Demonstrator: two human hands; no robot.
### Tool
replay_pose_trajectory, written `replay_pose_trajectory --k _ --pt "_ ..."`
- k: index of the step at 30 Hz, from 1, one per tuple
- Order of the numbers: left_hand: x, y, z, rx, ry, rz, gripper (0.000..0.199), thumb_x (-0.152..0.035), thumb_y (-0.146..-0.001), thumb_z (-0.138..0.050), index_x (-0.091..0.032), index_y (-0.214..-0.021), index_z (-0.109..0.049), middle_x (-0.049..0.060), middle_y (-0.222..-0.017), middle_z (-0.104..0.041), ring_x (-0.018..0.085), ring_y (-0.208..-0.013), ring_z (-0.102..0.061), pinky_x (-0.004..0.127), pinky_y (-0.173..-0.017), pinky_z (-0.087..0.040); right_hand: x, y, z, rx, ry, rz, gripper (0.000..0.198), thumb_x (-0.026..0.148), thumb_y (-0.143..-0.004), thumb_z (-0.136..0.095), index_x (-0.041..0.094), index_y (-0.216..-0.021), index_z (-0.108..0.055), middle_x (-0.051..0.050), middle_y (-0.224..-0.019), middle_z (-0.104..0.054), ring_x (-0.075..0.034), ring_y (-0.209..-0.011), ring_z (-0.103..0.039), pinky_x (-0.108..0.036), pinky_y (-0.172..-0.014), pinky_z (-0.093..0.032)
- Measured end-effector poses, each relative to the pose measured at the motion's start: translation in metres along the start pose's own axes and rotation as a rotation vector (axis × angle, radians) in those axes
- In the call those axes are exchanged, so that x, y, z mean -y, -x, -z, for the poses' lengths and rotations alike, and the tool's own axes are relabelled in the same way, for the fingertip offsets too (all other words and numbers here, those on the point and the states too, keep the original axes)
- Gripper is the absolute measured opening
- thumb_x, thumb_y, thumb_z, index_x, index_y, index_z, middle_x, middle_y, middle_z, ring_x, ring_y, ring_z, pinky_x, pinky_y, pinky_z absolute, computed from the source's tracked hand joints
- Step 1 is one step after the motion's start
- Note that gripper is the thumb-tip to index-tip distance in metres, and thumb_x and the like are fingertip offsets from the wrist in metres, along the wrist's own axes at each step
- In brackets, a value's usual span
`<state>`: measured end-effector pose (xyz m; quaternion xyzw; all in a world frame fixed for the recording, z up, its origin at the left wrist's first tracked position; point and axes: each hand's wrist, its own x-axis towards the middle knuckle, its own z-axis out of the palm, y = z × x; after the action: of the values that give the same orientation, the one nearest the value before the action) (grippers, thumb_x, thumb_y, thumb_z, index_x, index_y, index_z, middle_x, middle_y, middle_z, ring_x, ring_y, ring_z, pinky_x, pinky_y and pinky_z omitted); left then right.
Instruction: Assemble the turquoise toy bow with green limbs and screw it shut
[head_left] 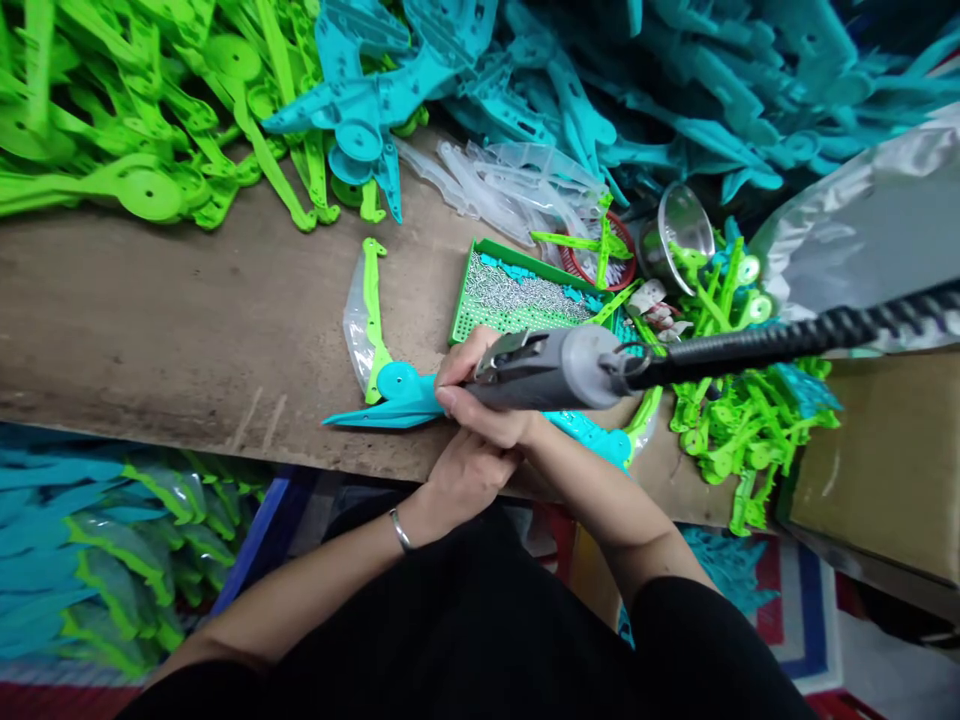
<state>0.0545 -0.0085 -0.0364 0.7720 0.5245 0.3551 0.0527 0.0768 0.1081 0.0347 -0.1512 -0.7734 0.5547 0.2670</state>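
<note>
My right hand (491, 395) is closed around a grey power screwdriver (555, 370), with a black coiled cord running off to the right. Beneath the tool lies a blue plastic part (397, 405), its middle hidden by my hands. A green arm with a clear blade (367, 325) joins its left end; another green and clear piece (641, 425) shows at its right end. My left hand (472, 475), with a bracelet at the wrist, is curled on the near side of the blue part, fingers partly covered by my right hand. The screwdriver's tip is out of sight.
Behind my hands stands a green tray (525, 290) of small screws and blue bits. Piles of green parts (150, 120) and blue parts (675, 90) line the back. A metal bowl (686, 235), loose green parts (724, 420) and a cardboard box (877, 460) stand right. Finished-looking pieces (127, 550) fill a crate below left.
</note>
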Motion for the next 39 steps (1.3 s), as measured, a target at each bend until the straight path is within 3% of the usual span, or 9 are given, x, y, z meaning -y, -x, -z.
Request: replay_pose_trajectory --k 4,8,11,14,18,30,35,39 --pt "0.0 -0.005 0.006 -0.02 0.003 0.003 0.025 -0.01 -0.093 -0.05 -0.016 -0.106 -0.071 0.011 -0.097 -0.071 0.026 -0.097 -0.068 0.044 -0.087 -0.059 0.007 -0.004 0.008 -0.115 -0.104 0.088 0.019 0.041 -0.085 -0.064 0.025 -0.089 -0.056 0.006 -0.061 -0.054 -0.01 -0.051 -0.051 -0.026 -0.05 -0.045" --pt "-0.001 -0.01 0.011 -0.036 -0.037 -0.015 0.035 -0.009 -0.094 -0.051 -0.012 -0.128 -0.061 0.016 -0.128 -0.065 0.029 -0.126 -0.058 0.049 -0.109 -0.05 0.005 -0.014 0.03 -0.496 -0.2 0.193 0.02 0.036 -0.085 -0.066 0.029 -0.102 -0.057 0.009 -0.056 -0.05 -0.011 -0.045 -0.049 -0.027 -0.047 -0.044" --pt "0.0 -0.009 0.01 -0.012 -0.061 -0.016 0.038 -0.012 -0.095 -0.053 -0.011 -0.132 -0.058 0.016 -0.137 -0.062 0.028 -0.131 -0.055 0.049 -0.113 -0.047 -0.009 -0.025 0.046 -0.675 -0.064 0.129 0.022 0.046 -0.084 -0.065 0.029 -0.096 -0.057 0.009 -0.053 -0.043 -0.012 -0.044 -0.047 -0.029 -0.05 -0.045" --pt "-0.001 -0.008 0.008 -0.014 -0.063 -0.01 0.038 -0.013 -0.094 -0.057 -0.013 -0.131 -0.059 0.016 -0.138 -0.061 0.028 -0.131 -0.055 0.049 -0.113 -0.047 -0.025 -0.032 0.051 -0.704 0.008 0.047 0.033 0.057 -0.081 -0.064 0.027 -0.095 -0.058 0.009 -0.052 -0.043 -0.012 -0.044 -0.047 -0.031 -0.051 -0.046" --pt "-0.001 -0.007 0.007 -0.028 -0.052 -0.017 0.038 -0.013 -0.092 -0.06 -0.012 -0.13 -0.061 0.016 -0.137 -0.062 0.028 -0.13 -0.056 0.048 -0.112 -0.048 -0.04 -0.037 0.049 -0.711 -0.079 0.048 0.033 0.053 -0.079 -0.069 0.026 -0.095 -0.058 0.01 -0.052 -0.045 -0.011 -0.044 -0.048 -0.03 -0.051 -0.045" --pt "0.0 -0.008 0.006 -0.046 -0.05 -0.016 0.037 -0.013 -0.092 -0.061 -0.012 -0.129 -0.061 0.016 -0.135 -0.063 0.028 -0.128 -0.058 0.047 -0.111 -0.049 -0.039 -0.045 0.049 -0.653 -0.094 0.021 0.033 0.051 -0.075 -0.072 0.025 -0.085 -0.055 0.01 -0.049 -0.047 -0.01 -0.04 -0.047 -0.029 -0.046 -0.041" --pt "-0.001 -0.01 0.009 -0.032 -0.042 -0.009 0.038 -0.012 -0.094 -0.056 -0.011 -0.132 -0.059 0.016 -0.136 -0.062 0.028 -0.13 -0.056 0.048 -0.112 -0.047 -0.022 -0.044 0.049 -0.68 -0.102 0.046 0.029 0.048 -0.077 -0.07 0.026 -0.092 -0.058 0.01 -0.05 -0.047 -0.011 -0.041 -0.047 -0.03 -0.049 -0.043" --pt "-0.002 -0.012 0.014 -0.039 -0.002 -0.011 0.033 -0.011 -0.095 -0.052 -0.01 -0.127 -0.061 0.015 -0.131 -0.064 0.027 -0.129 -0.056 0.046 -0.113 -0.046 0.008 -0.038 0.027 -0.632 -0.188 0.087 0.026 0.045 -0.079 -0.069 0.028 -0.095 -0.058 0.009 -0.051 -0.046 -0.012 -0.041 -0.046 -0.03 -0.047 -0.044"
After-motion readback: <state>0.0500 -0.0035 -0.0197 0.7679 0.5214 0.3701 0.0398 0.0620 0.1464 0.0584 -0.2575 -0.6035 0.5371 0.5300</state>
